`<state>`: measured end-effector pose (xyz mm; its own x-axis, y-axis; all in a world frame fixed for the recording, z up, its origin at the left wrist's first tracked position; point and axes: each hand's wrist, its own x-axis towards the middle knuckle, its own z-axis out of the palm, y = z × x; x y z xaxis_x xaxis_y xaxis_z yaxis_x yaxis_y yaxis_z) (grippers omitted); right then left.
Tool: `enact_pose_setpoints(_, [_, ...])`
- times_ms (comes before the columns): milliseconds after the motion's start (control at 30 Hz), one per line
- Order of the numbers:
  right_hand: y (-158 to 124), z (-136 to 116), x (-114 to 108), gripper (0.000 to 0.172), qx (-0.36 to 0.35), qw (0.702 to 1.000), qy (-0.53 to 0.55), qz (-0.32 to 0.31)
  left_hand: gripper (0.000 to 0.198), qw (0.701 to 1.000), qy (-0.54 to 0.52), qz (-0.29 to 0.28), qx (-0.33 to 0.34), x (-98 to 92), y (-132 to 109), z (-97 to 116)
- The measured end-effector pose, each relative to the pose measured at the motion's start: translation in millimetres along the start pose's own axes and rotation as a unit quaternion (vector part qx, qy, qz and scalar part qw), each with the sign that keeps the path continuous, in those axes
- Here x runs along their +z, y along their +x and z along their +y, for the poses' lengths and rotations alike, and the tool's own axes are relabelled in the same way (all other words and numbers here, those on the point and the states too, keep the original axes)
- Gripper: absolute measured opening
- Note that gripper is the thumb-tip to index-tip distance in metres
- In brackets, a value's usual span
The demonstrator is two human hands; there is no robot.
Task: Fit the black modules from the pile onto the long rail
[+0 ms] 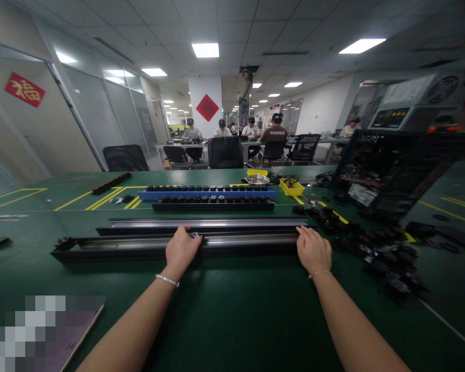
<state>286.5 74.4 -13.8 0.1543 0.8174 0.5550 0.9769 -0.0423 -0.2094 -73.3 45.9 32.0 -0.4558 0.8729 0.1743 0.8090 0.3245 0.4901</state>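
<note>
A long black channel-shaped rail point(127, 249) with a shiny metal inner strip lies crosswise in front of me. My left hand point(181, 252) is over its middle, fingers closed around a small silvery part point(195, 235) that is mostly hidden. At the rail's right end, the fingers of my right hand point(314, 250) are bent over the edge and grip it. Just behind lies a second, similar rail point(147, 223). Farther back, a blue strip point(170, 195) and a black strip point(213, 207) each carry a row of small dark parts.
Loose dark parts point(395, 271) lie in a heap on the right, near an open computer case point(387, 170). A yellow tray point(291, 188) and a metal bowl point(258, 179) stand at the back. A booklet point(79, 330) lies at the front left. Several people sit at far desks.
</note>
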Motion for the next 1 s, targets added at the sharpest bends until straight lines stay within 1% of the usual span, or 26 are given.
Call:
enact_pose_setpoints(267, [-1,-2,-3,0.045,0.010,1.000,0.003,-0.017,0.049,1.000,-0.003,0.001,0.008,3.1,-2,3])
enact_pose_setpoints(600, [-1,-3,-6,0.045,0.019,1.000,0.015,-0.017,0.048,1.000,-0.012,-0.004,0.013,8.1,-4,11])
enact_pose_setpoints(800, [-2,-3,-5,0.043,0.025,0.999,0.021,-0.004,0.048,1.000,-0.016,0.003,0.009,11.2,-4,11])
enact_pose_setpoints(1000, [-3,-3,-3,0.041,0.021,0.999,0.015,0.021,0.048,1.000,-0.023,0.002,0.017,14.9,-6,17])
